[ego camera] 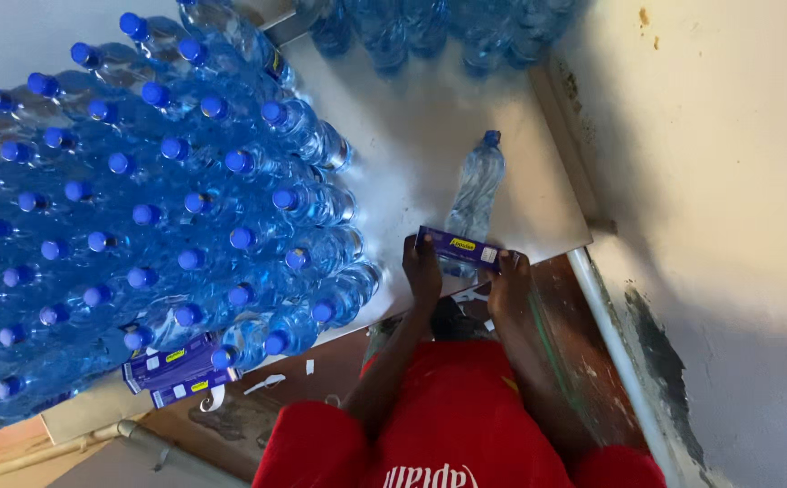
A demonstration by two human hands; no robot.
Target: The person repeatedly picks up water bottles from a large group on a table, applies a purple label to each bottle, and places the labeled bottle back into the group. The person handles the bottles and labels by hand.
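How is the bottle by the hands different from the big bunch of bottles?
The lone bottle lies by itself on the white table; the bunch is packed tightly together. The lone bottle shows its whole side, while the bunch mostly shows caps. The left hand and right hand hold a purple label across the lone bottle; nobody touches the bunch. Both are clear with blue caps.

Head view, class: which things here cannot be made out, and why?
- Label, head view: its back face and how far it wraps the single bottle; both hands, left hand and right hand, cover its ends.
- Stacked bottles: cut off by the left edge.
- Label stack: count hidden by overlap.
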